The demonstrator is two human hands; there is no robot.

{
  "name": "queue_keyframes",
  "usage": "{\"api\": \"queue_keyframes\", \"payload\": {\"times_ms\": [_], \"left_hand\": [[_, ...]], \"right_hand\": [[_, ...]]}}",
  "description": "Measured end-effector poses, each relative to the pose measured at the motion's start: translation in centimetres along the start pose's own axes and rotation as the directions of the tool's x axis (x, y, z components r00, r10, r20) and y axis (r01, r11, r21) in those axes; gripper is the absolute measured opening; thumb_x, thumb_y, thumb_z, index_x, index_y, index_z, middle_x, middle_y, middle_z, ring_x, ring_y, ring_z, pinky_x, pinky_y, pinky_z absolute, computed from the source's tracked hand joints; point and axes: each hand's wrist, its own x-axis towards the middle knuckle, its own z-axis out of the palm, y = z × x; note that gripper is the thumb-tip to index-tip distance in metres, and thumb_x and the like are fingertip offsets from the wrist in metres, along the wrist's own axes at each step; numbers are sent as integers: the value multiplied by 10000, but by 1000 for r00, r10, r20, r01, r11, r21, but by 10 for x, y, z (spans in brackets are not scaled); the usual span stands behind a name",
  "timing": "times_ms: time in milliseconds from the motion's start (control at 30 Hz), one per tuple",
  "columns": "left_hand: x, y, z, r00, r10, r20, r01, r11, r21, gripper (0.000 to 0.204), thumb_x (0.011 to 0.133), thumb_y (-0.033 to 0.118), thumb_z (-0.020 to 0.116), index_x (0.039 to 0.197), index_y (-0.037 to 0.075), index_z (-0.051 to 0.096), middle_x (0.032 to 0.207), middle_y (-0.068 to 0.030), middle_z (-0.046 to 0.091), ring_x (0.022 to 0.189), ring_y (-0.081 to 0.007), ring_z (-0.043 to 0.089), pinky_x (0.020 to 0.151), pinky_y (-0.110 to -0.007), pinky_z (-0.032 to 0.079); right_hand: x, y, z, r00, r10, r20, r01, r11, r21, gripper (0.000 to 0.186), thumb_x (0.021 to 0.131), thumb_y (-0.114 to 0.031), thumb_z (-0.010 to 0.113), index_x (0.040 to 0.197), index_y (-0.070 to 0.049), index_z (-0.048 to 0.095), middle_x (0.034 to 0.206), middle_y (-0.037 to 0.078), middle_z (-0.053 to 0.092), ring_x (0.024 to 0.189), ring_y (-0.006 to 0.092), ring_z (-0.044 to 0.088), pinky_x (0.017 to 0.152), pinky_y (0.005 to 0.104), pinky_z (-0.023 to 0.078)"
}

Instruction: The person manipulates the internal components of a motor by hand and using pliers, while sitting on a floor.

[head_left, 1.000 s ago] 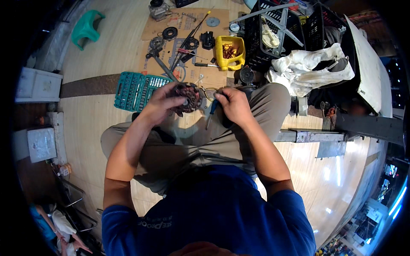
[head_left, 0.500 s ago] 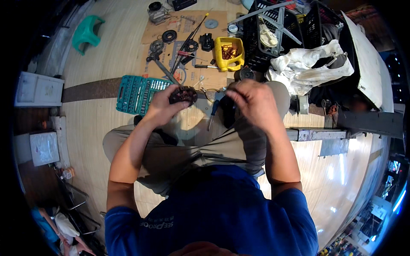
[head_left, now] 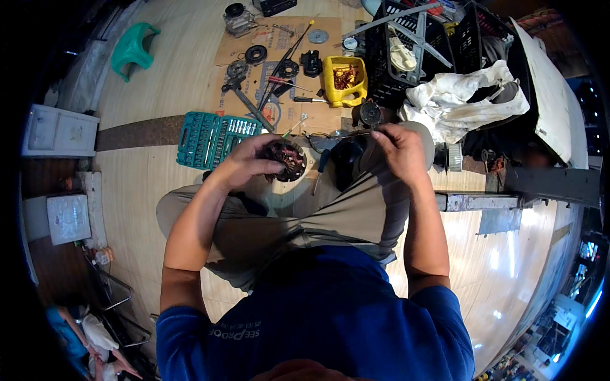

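Note:
My left hand (head_left: pixel 249 166) grips a round dark motor part (head_left: pixel 286 160) with reddish windings and a notched rim. My right hand (head_left: pixel 400 152), over my right knee, pinches a thin rod-like item (head_left: pixel 356 136), too small to make out exactly. A blue-handled screwdriver (head_left: pixel 323 164) lies between my hands. Beyond them are a teal socket set (head_left: pixel 201 140), brown cardboard (head_left: pixel 235 38) with dark discs (head_left: pixel 256 54), a hammer-like tool (head_left: pixel 251 105) and screwdrivers (head_left: pixel 307 100). A dark cylindrical part (head_left: pixel 370 114) stands near my right hand.
A yellow cut container (head_left: pixel 354 87) holds copper-coloured pieces. Black crates (head_left: pixel 384 70) and white cloth (head_left: pixel 445 101) lie at right, beside a grey metal beam (head_left: pixel 553 185). A green stool (head_left: pixel 130 51) stands upper left; another person (head_left: pixel 95 343) is at lower left.
My right hand has left the blue screwdriver, moved rightward and now pinches a thin item. The round part in my left hand is turned, showing more of its inside.

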Motion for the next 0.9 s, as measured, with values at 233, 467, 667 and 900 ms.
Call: {"api": "queue_keyframes", "payload": {"times_ms": [233,467,667,900], "left_hand": [[1,1,5,982,167,91,-116,903,-413,543,727,9,685,1248,-23,536,1127,-104,652,1022,-203,635,937,-328,495],[5,8,2,993,53,105,-64,992,107,592,703,117,791,1231,-3,552,1085,-102,655,966,-208,628,894,-327,490],[5,10,10,998,29,60,-58,831,553,598,686,125,820,1210,-3,560,1049,-86,650,1008,-146,600,904,-294,474],[6,16,15,995,98,-1,-72,731,678,537,672,252,813,1104,7,606,950,-96,653,906,-174,621,805,-312,486]], "right_hand": [[-2,17,-10,997,-68,-22,68,998,-7,162,854,-171,689,904,-18,686,828,188,661,759,373,630,665,408,493],[2,20,-24,986,-144,-88,125,972,-199,144,857,-175,687,896,-37,686,810,163,655,734,364,621,657,402,493],[8,5,-31,957,-250,-149,193,929,-315,123,845,-175,692,916,-74,698,802,134,650,730,336,629,637,390,492],[5,-14,-42,951,-281,-128,219,905,-364,126,828,-139,694,945,-94,706,723,109,593,676,314,601,603,383,481]]}}
